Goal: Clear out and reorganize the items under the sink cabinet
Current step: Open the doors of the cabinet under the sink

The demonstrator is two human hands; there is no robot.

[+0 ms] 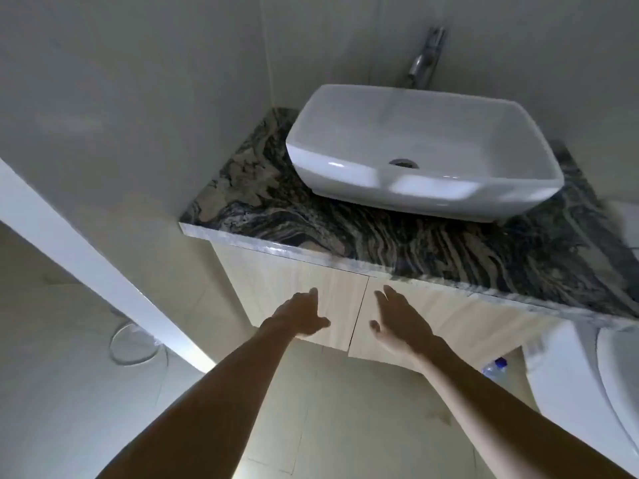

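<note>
A pale wooden cabinet stands under a dark veined stone counter (432, 243) that carries a white basin (342, 167). Its two doors are closed: the left door (276, 281) and the right door (460, 312) meet at a thin vertical gap. My left hand (301, 314) is in front of the left door, fingers apart, holding nothing. My right hand (401, 319) is in front of the right door, palm turned inward, fingers spread, also empty. Whether the hands touch the doors cannot be told. The cabinet's contents are hidden.
A metal tap (423, 63) rises behind the basin. A white toilet (587, 382) stands at the right, with a clear plastic bottle with a blue cap (494, 366) on the floor beside it. A white ledge (90, 264) and a floor drain ring (133, 344) lie left.
</note>
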